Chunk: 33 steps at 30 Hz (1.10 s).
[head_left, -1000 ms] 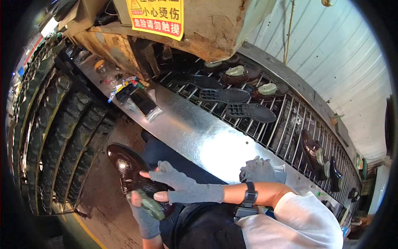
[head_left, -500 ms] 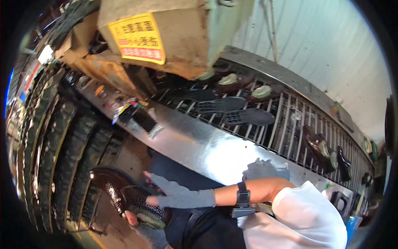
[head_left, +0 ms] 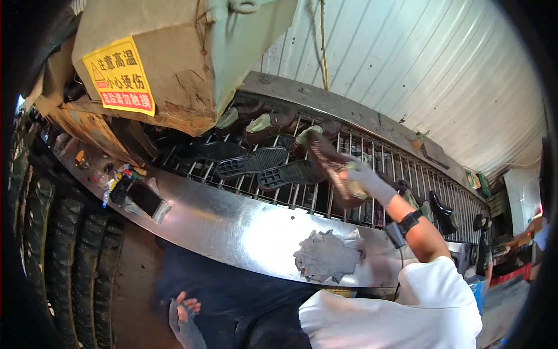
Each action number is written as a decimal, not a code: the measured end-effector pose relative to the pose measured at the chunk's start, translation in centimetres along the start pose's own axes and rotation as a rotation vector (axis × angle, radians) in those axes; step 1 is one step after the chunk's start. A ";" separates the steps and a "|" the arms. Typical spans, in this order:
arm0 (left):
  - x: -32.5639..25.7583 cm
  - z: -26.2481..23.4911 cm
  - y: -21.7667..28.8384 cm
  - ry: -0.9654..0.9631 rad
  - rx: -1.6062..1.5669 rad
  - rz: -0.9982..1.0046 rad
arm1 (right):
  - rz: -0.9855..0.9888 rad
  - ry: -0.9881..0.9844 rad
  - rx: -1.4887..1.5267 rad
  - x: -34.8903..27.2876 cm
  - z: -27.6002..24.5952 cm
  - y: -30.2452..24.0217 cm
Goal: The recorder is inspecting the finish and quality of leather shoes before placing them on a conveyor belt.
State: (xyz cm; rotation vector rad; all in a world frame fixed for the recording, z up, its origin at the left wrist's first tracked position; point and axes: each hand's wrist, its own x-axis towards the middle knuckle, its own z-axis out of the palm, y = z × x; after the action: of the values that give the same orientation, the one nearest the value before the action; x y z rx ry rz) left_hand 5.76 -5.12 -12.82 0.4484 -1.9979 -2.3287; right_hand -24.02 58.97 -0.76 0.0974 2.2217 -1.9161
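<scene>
My right hand [head_left: 371, 181], in a grey glove with bare fingertips, is closed on a glossy dark brown shoe [head_left: 332, 168]. The shoe is blurred and tilted over the metal bars of the conveyor [head_left: 372, 148]; I cannot tell whether it touches them. Close by on the bars lie black shoe soles [head_left: 253, 161], and behind them stand brown shoes with pale green inside [head_left: 261, 127]. Low at the left, my left hand [head_left: 187, 319], gloved the same way, hangs near my dark apron, fingers loosely apart and holding nothing.
A folded grey cloth [head_left: 326, 256] lies on the shiny metal ledge [head_left: 221, 224]. A phone-like dark slab [head_left: 142, 200] and small clutter sit farther left. A large metal hood with a yellow sign [head_left: 119, 75] overhangs the conveyor. Racks of dark shoes [head_left: 61, 250] stand left.
The brown shoe went from my left hand to my right, which swung up and right over the conveyor. My left hand dropped lower, without the shoe. The view shifted right.
</scene>
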 end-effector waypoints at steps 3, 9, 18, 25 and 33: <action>-0.1 -4.3 -5.3 0.025 -0.191 -0.178 | 0.204 0.167 -0.570 -2.1 -8.5 3.4; -1.0 3.1 1.4 0.211 -0.004 -0.157 | 0.451 0.207 -0.766 -2.0 -13.4 6.5; 1.0 9.4 9.8 0.106 -0.003 -0.068 | -0.072 0.163 -1.143 3.1 -7.1 -1.6; -0.1 5.2 10.0 0.174 0.016 0.014 | 0.037 -0.418 -0.383 12.8 -1.4 -10.6; -3.1 2.2 8.4 0.356 -0.030 -0.010 | -0.348 0.549 -0.887 15.5 -3.5 -16.4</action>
State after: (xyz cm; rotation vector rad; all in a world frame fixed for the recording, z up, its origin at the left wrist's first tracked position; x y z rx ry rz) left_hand 6.89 -3.73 -3.79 0.8072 -1.7946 -2.0978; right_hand -42.56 58.60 12.54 0.1082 3.4342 -0.8865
